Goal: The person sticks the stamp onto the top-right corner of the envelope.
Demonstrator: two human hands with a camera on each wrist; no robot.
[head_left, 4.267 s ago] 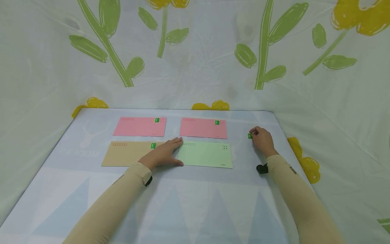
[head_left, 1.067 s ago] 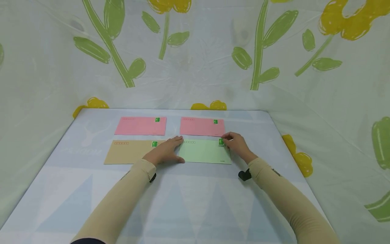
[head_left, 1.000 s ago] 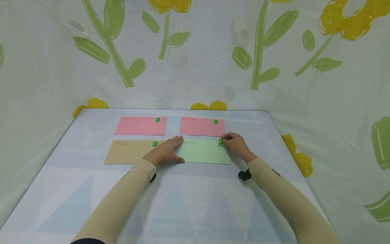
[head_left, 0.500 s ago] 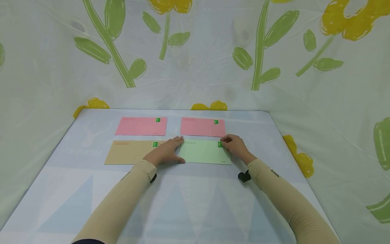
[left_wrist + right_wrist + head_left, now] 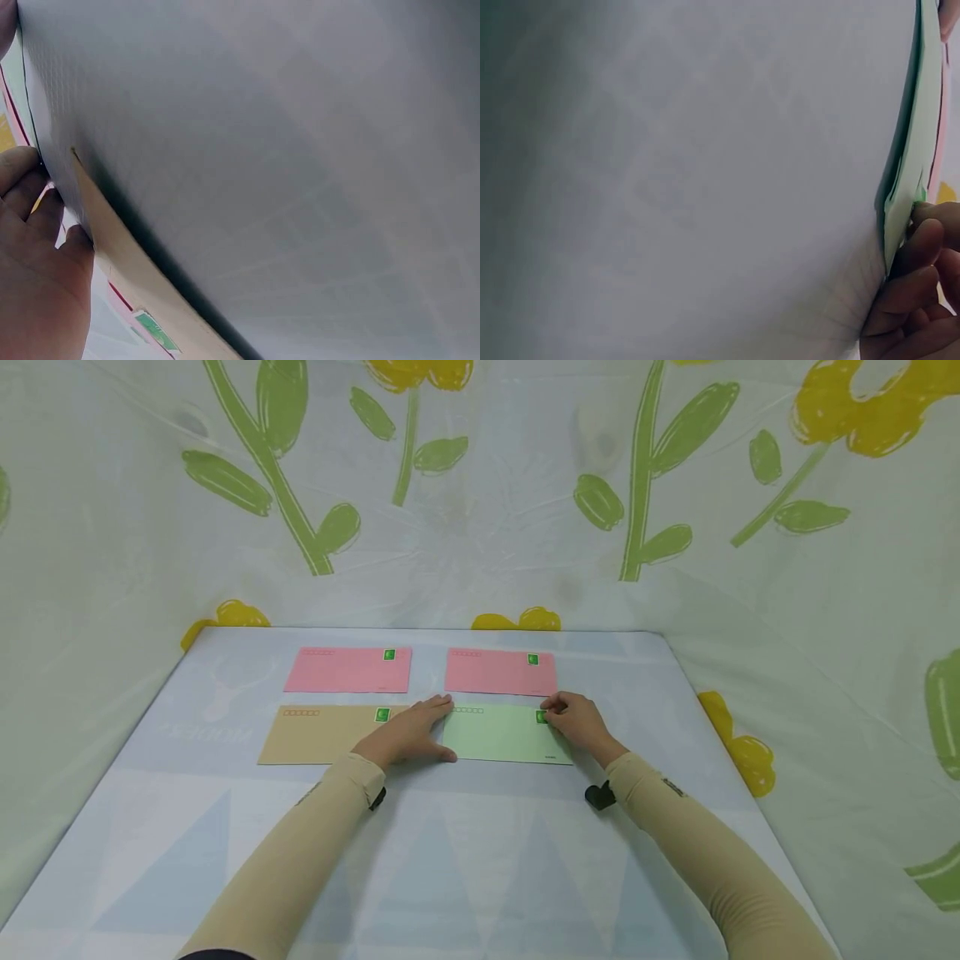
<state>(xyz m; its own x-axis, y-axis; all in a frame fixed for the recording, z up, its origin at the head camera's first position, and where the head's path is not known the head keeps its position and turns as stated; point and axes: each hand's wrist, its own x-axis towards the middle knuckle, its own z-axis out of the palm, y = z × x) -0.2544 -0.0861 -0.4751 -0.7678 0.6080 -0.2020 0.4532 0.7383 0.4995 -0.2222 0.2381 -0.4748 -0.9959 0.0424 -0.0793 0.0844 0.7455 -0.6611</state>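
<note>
In the head view my left hand [image 5: 408, 733] rests with fingers spread on the left end of a pale green envelope [image 5: 501, 739]. Part of the brown envelope [image 5: 318, 737] is hidden under that hand. My right hand [image 5: 579, 720] is at the green envelope's top right corner, where thumb and fingertips pinch a small green postage stamp [image 5: 541, 717]. The fingers cover the stamp's right part. In the right wrist view a sliver of the stamp [image 5: 921, 196] shows at the fingertips, against the green envelope [image 5: 915, 142]. A stamp [image 5: 382, 715] sits on the brown envelope's top right corner.
Two pink envelopes lie behind, one at left [image 5: 347, 670] and one at right [image 5: 498, 672], each with a green stamp in its top right corner. All lie on a pale patterned table [image 5: 420, 877]. A flower-print curtain [image 5: 495, 527] hangs around the table's back and sides.
From the right of the envelopes, my right hand has moved left with the stamp to the green envelope's top right corner. Over the last second it shifts only slightly. The left hand stays put.
</note>
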